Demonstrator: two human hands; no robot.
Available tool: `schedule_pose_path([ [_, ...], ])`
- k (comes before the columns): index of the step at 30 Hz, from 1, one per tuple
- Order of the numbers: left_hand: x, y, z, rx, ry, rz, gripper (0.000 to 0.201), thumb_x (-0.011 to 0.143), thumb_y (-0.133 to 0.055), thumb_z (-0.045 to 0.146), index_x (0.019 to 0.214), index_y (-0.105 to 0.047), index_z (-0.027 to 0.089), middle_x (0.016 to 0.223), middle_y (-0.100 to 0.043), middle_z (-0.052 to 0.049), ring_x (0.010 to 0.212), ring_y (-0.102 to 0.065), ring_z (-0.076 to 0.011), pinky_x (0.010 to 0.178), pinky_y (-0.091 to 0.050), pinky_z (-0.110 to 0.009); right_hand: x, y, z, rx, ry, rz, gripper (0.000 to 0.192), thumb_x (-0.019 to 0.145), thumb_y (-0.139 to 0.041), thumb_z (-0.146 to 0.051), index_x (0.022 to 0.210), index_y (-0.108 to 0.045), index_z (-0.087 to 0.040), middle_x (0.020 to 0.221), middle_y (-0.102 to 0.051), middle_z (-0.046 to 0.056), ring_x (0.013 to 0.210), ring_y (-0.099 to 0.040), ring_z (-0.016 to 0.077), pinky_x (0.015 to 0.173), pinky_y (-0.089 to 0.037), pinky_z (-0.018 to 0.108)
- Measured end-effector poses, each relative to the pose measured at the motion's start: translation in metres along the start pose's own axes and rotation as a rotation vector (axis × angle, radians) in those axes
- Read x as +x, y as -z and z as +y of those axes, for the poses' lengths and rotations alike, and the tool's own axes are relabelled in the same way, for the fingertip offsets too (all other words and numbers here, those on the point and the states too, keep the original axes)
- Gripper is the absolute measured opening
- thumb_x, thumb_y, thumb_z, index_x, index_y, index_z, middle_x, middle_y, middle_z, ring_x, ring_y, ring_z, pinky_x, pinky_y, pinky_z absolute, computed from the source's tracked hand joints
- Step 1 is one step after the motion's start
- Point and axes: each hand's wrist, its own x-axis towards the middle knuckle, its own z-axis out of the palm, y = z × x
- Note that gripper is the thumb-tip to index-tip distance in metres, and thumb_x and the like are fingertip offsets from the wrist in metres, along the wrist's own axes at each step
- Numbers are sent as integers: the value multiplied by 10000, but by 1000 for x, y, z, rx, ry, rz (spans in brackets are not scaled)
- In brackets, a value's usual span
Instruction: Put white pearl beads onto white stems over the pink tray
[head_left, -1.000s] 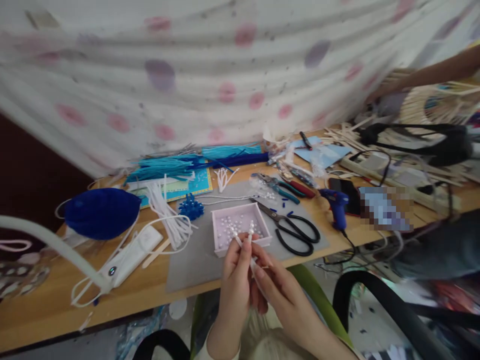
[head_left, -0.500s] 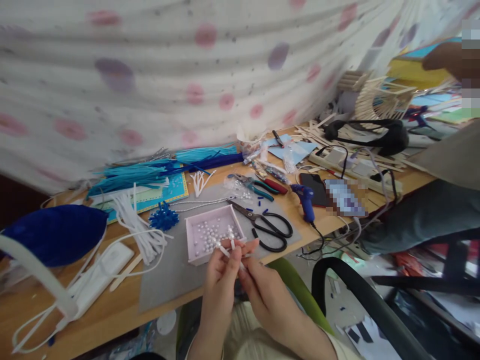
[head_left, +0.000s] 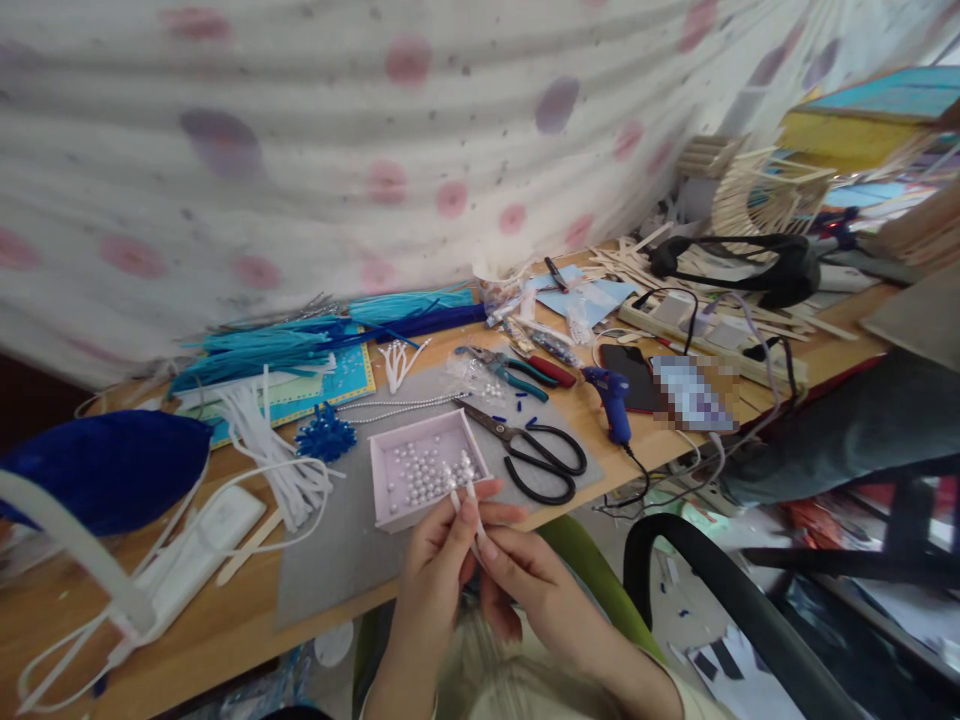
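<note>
My left hand (head_left: 439, 550) pinches white pipe cleaner stems (head_left: 478, 512) tipped with small pearl beads, just over the front edge of the table. My right hand (head_left: 536, 575) grips the lower part of the same stems, its thumb and fingers pressed together; the stems' lower ends are hidden. Behind the bead tips sits a pale pink open box (head_left: 381, 470) with many loose pearl beads (head_left: 426, 482) in it. Black-handled scissors (head_left: 540, 450) lie right of the box. Several finished white bead-tipped stems (head_left: 397, 365) rest farther back on the grey mat (head_left: 322, 560).
Left are white pipe cleaners (head_left: 274, 450), a blue tinsel pompom (head_left: 326, 432) and a white power strip (head_left: 202, 550). Pliers (head_left: 517, 372), a blue glue gun (head_left: 611, 400) and phones (head_left: 630, 375) lie right. A chair armrest (head_left: 720, 590) stands beside me; another person's leg (head_left: 847, 440) is at right.
The stems have swung from splayed and crossed to nearly side by side, tips pointing up. My right hand's lower fingers have curled down. The other person's hand at upper right has gone from view.
</note>
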Motion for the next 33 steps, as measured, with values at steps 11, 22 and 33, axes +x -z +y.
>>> schedule_pose_path([
  [11,-4,-1,4,2,-19,-9,450,815,-712,592,963,-764,171,622,-668,-9,417,-318,-33,410,-224,-162,-3,-2,-7,-94,40,-17,554,924,-469,-708,678,-533,-215,374,-373,-82,299,-241,58,339,-188,209],
  [22,1,3,11,-113,-210,166,421,832,-691,587,678,-648,198,625,-686,-12,555,-557,-125,619,-464,-235,-5,-11,-7,-346,-15,-25,575,960,-354,-708,704,-508,-217,415,-386,-74,367,-316,92,437,-290,237],
  [33,4,9,18,-253,-318,276,424,794,-723,602,669,-600,216,629,-721,12,654,-621,-154,706,-443,-257,-4,-27,13,-329,1,-68,609,933,-338,-749,693,-542,-228,474,-561,10,454,-551,162,485,-446,251],
])
